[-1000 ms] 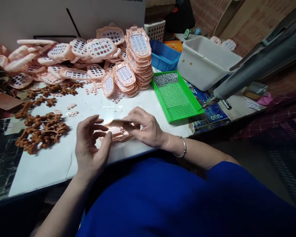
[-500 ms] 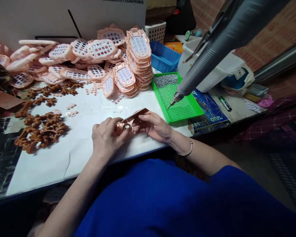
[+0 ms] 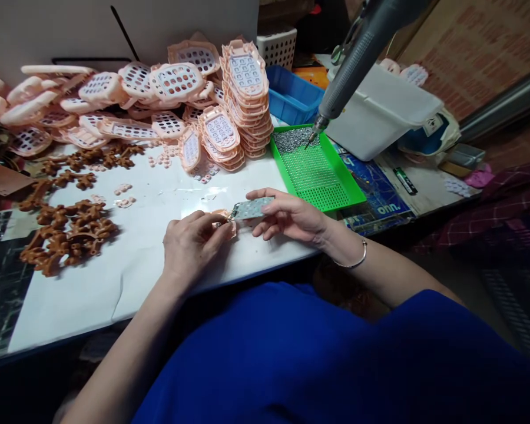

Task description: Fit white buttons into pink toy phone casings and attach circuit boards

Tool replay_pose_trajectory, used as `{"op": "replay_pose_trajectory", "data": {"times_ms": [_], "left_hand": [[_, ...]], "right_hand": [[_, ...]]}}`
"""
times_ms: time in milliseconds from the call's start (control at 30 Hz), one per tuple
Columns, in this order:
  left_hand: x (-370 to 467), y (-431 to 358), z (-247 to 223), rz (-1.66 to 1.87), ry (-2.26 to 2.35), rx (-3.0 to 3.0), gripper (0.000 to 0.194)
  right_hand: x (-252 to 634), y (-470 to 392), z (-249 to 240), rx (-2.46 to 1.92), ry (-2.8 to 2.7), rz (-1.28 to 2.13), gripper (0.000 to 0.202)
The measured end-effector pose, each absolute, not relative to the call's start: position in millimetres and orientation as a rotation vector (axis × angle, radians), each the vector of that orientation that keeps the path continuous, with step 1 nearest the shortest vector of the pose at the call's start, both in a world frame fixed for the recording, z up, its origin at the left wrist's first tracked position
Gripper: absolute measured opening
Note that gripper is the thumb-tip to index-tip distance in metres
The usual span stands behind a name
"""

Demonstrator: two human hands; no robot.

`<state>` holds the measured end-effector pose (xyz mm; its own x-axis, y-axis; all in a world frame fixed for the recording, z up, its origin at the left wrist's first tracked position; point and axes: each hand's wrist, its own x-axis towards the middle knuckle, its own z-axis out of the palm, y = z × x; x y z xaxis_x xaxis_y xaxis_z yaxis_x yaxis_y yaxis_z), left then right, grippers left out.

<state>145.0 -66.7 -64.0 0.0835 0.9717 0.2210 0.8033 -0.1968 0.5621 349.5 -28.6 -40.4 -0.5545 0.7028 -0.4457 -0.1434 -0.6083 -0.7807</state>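
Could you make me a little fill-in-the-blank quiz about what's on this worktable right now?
1. The tray holding the small metal screws is coloured ____.
2. The right hand holds a flat grey ____.
3. The pink shells stand stacked just ____ of the tray.
4. The hanging screwdriver points its tip at the ____.

Missing words: green; board; left; screws

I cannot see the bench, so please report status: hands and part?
Left hand pinching small peach plastic piece. Right hand holding flat grey circuit strip against it. Hanging grey screwdriver clear, over green tray.
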Motion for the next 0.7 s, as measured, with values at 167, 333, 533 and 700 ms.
{"op": "replay_pose_trajectory", "data": {"times_ms": [167, 333, 533, 700], "left_hand": [[140, -66, -66, 0.780, 1.719, 2.121, 0.030], [136, -65, -65, 0.726, 1.707, 2.166, 0.036], [135, -63, -66, 0.764, 1.668, 2.118, 0.033], [134, -61, -67, 0.819, 1.542, 2.119, 0.022]], "right_hand": [[351, -31, -42, -1.160, -1.127, 2.050, 0.049], [354, -33, -47, -1.151, -1.262, 1.979, 0.030], [357, -35, -53, -1.137, -1.467, 1.690, 0.022], [357, -38, -53, -1.179, -1.637, 1.432, 0.023]]}}
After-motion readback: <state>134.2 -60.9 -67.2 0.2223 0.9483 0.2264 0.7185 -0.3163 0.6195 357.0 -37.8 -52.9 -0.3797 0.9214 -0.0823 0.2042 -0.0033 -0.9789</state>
